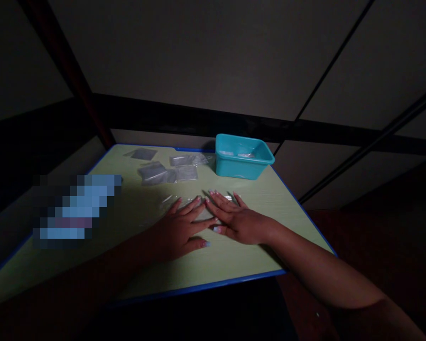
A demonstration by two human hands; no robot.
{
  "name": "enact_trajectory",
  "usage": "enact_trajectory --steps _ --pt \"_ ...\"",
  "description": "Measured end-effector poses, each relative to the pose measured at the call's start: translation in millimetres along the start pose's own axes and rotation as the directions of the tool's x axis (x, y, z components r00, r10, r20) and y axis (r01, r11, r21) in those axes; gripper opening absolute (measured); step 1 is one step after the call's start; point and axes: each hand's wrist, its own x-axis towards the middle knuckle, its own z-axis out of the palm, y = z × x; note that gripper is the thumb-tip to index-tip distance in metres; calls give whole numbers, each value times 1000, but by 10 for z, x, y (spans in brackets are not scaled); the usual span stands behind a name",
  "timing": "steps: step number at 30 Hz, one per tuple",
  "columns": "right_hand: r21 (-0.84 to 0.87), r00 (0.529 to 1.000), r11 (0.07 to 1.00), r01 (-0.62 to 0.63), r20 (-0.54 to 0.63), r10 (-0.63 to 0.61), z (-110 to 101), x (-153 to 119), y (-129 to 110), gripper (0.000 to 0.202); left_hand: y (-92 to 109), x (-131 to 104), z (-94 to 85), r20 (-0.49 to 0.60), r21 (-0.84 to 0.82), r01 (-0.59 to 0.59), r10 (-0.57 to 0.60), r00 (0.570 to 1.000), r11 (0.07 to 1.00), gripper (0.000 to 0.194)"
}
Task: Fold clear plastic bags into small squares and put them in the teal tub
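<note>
My left hand point(179, 232) lies flat with its fingers spread, pressing on a clear plastic bag point(168, 201) on the table. Beside it, my right hand point(243, 222) is also flat and spread, its fingertips on the same clear plastic and close to those of my left hand. The hands cover much of the bag, so its shape and contents cannot be made out. Beyond the hands lie several flat clear packets with greyish contents, among them one packet point(153, 174) at the middle left and another point(144, 154) farther back.
A turquoise plastic basket point(238, 168) with some pale packets inside stands at the back right of the pale green table point(277, 199), which has a blue edge. A blurred, pixelated blue object point(83, 203) lies at the left. Dark panelled walls rise behind the table.
</note>
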Motion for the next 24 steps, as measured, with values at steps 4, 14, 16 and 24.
enact_trajectory --steps 4,14,16,24 --pt "-2 999 1000 2 46 -2 -35 -151 -138 83 14 -14 -16 -20 -3 0 0 1000 1000 56" --pt "-9 995 995 99 5 -99 90 -276 -243 84 -57 -41 -3 -310 73 11 12 951 997 60" --pt "-25 997 996 82 10 -82 86 -272 -250 86 -84 -48 72 -216 69 -46 59 974 997 64" --pt "-113 983 981 -155 76 164 17 -314 -327 103 -82 -104 136 -146 38 -87 92 985 995 64"
